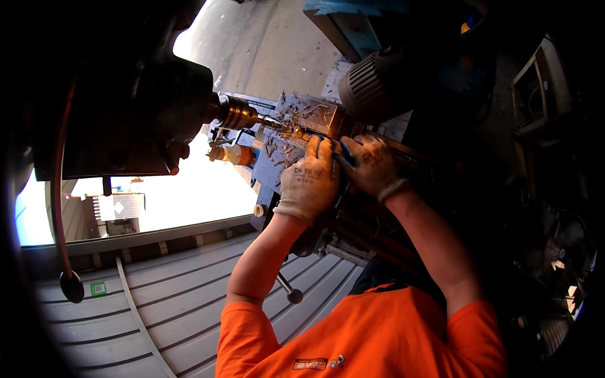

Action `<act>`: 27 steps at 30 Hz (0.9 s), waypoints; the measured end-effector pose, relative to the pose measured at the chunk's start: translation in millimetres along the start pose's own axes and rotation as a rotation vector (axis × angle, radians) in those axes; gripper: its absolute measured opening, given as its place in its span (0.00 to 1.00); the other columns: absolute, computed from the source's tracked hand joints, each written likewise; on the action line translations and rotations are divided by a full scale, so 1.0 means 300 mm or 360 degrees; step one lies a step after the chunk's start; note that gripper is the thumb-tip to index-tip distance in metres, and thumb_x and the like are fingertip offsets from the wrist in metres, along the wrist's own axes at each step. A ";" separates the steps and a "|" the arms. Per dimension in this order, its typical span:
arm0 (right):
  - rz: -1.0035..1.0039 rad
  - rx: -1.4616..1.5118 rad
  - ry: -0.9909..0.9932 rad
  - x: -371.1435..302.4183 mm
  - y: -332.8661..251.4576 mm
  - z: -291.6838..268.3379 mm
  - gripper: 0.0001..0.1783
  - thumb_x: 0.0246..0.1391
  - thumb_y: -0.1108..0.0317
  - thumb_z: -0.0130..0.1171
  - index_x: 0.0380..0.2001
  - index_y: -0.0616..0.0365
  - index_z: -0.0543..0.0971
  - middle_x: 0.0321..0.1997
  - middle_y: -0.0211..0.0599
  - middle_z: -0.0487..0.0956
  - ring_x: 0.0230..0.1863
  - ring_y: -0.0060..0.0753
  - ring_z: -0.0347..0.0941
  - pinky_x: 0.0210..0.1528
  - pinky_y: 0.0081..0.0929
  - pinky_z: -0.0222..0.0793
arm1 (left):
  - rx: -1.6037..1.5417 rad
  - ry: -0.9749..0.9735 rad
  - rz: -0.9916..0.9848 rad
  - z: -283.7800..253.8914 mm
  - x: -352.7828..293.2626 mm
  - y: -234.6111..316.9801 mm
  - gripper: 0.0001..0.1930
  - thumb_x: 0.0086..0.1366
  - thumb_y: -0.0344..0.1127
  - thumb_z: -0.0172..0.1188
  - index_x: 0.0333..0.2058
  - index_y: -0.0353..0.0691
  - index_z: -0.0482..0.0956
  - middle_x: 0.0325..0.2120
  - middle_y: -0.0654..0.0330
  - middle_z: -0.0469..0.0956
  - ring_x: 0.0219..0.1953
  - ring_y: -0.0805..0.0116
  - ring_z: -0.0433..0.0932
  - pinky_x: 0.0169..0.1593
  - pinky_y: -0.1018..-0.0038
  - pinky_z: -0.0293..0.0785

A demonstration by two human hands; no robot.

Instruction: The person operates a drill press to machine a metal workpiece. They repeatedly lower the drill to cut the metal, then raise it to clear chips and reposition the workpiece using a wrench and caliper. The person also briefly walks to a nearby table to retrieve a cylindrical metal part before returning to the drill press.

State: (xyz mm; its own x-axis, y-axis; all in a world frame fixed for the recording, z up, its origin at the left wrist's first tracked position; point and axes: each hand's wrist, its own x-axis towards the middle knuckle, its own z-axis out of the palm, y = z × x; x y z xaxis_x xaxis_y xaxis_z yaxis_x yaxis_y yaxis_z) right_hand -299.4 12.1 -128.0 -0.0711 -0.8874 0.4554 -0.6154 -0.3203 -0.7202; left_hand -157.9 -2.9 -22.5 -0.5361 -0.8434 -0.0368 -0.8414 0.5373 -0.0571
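Both my hands wear pale, dirty work gloves. My left hand (309, 179) lies over the edge of a metal block (305, 116) clamped on a machine table, its fingers curled on the block. My right hand (373, 165) is just to its right, closed on a thin dark tool with a blue-black handle (343, 154) whose tip reaches into the metal chips on the block. A brass-coloured drill chuck (236, 113) with a bit points at the block from the left.
The dark machine head (126, 107) fills the upper left, with a red cable (60, 189) hanging from it. A ribbed motor (372, 75) sits above the hands. An orange-and-white bottle (236, 154), a ball-ended lever (291, 293) and corrugated metal sheeting (157, 302) are nearby.
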 end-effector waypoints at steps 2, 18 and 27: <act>0.0010 0.0048 -0.0026 -0.002 0.003 0.003 0.20 0.56 0.55 0.60 0.45 0.57 0.79 0.36 0.45 0.81 0.41 0.49 0.77 0.49 0.44 0.70 | -0.0047 -0.0033 -0.0021 -0.004 -0.001 0.002 0.23 0.65 0.41 0.56 0.56 0.36 0.68 0.58 0.41 0.71 0.38 0.47 0.84 0.39 0.58 0.82; 0.0079 -0.0238 -0.0152 -0.008 -0.003 -0.049 0.27 0.54 0.48 0.60 0.50 0.55 0.77 0.44 0.42 0.79 0.50 0.46 0.75 0.54 0.43 0.68 | 0.0046 -0.0024 0.0033 -0.018 0.000 0.025 0.24 0.65 0.43 0.58 0.54 0.34 0.71 0.57 0.40 0.72 0.35 0.50 0.85 0.36 0.59 0.82; 0.0047 -0.0589 -0.0490 0.045 -0.057 -0.140 0.23 0.50 0.47 0.66 0.41 0.51 0.77 0.45 0.41 0.79 0.50 0.43 0.77 0.54 0.41 0.69 | -0.0125 -0.0140 0.0081 -0.025 -0.095 0.086 0.36 0.66 0.52 0.58 0.63 0.31 0.61 0.60 0.33 0.67 0.38 0.43 0.85 0.37 0.58 0.83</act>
State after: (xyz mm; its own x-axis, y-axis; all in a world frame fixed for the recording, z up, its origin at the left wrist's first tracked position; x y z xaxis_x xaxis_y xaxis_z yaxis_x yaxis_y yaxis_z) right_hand -322.8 19.4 -87.7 0.1085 -0.9691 0.2213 -0.8586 -0.2036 -0.4705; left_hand -164.9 35.0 -15.4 -0.5732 -0.8098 -0.1250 -0.8178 0.5750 0.0253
